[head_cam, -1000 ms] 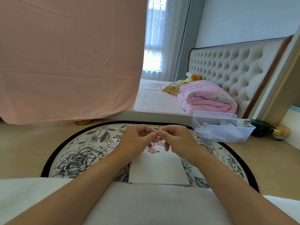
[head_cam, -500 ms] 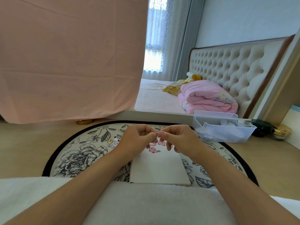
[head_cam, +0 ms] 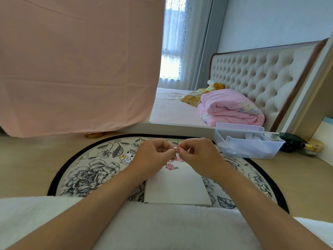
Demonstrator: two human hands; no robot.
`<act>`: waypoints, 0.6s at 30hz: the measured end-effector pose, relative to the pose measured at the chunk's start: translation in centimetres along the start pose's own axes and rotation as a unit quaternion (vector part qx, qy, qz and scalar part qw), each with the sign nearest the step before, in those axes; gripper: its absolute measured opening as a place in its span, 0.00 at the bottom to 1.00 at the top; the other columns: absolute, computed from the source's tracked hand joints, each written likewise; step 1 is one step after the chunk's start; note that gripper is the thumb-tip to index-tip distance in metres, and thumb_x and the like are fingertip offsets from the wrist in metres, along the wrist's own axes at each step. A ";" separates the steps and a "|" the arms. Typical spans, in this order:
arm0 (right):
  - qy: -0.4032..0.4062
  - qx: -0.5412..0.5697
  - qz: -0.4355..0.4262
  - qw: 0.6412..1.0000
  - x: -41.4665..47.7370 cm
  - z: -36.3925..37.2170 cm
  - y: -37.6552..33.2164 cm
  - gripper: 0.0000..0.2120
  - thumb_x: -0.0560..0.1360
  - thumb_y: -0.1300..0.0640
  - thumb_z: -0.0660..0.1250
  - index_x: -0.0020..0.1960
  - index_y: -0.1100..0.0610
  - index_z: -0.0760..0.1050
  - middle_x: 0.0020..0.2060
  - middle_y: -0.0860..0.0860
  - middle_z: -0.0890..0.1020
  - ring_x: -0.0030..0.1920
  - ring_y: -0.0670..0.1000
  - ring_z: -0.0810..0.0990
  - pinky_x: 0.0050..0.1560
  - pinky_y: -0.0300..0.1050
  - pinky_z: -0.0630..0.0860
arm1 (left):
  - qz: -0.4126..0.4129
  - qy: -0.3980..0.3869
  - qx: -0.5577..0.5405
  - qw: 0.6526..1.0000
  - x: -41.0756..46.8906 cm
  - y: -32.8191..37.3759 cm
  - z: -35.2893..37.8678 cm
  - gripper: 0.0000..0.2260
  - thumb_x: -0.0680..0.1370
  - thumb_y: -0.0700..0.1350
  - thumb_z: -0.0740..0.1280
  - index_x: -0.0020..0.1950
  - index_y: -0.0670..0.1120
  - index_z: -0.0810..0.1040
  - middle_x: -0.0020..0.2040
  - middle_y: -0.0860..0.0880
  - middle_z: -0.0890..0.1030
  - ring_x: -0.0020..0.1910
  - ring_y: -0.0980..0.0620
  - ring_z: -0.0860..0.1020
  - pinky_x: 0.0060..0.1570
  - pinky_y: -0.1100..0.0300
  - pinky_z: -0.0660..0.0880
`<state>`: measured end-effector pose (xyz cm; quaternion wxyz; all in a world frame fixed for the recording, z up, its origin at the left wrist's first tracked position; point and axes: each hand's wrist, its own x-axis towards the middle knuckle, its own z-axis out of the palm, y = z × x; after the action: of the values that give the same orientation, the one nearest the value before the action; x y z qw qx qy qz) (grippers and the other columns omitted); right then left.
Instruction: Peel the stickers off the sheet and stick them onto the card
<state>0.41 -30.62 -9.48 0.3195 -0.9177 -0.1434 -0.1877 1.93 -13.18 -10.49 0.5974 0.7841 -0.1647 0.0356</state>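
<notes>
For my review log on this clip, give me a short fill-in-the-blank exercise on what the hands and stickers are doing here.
1. The left hand and right hand together pinch a small ____ between their fingertips.
2. The white card lies on a round mat printed with black-and-white ____.
3. One pink sticker sits on the far end of the ____.
4. The clear basket stands at the mat's ____ side.
Missing words: sticker; flowers; card; right.

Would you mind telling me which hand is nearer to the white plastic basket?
Right. The right hand sits just left of the basket, apart from it; the left hand is farther left, on the right hand's other side.
</notes>
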 end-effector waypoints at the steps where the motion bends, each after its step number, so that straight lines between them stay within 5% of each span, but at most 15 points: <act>1: 0.009 -0.014 -0.007 1.000 0.0 0.1 0.0 0.08 0.75 0.50 0.67 0.40 0.49 0.83 0.30 0.36 0.80 0.30 0.43 0.75 0.35 0.42 0.76 | 0.002 0.002 0.004 1.000 0.0 -0.1 0.1 0.05 0.75 0.38 0.70 0.41 0.45 0.83 0.36 0.47 0.85 0.29 0.59 0.77 0.33 0.67 0.75; 6: 0.026 -0.045 -0.018 0.998 -0.2 0.4 0.1 0.15 0.69 0.41 0.58 0.38 0.47 0.81 0.30 0.35 0.78 0.30 0.44 0.74 0.33 0.43 0.74 | 0.009 0.003 0.017 1.000 0.3 -0.4 0.3 0.05 0.74 0.39 0.70 0.40 0.46 0.84 0.36 0.47 0.86 0.32 0.55 0.79 0.39 0.57 0.80; 12: -0.018 0.090 0.060 0.994 0.0 0.3 -0.4 0.11 0.76 0.60 0.67 0.37 0.54 0.83 0.29 0.48 0.82 0.26 0.44 0.72 0.31 0.41 0.71 | 0.010 0.009 0.021 1.000 0.5 -0.7 0.2 0.05 0.74 0.40 0.71 0.40 0.47 0.83 0.36 0.48 0.85 0.32 0.55 0.78 0.40 0.52 0.80; 18: 0.026 0.182 0.114 0.976 -0.3 0.5 -0.8 0.11 0.79 0.59 0.68 0.39 0.56 0.84 0.34 0.51 0.85 0.23 0.46 0.73 0.28 0.36 0.71 | 0.117 0.135 0.196 0.964 -0.2 -0.7 0.1 0.06 0.73 0.53 0.74 0.43 0.58 0.77 0.42 0.60 0.80 0.40 0.62 0.74 0.38 0.65 0.70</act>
<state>-0.01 -29.71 -9.56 0.5037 -0.8495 -0.0612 -0.1443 1.97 -13.04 -11.24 0.4404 0.8490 -0.1628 0.2425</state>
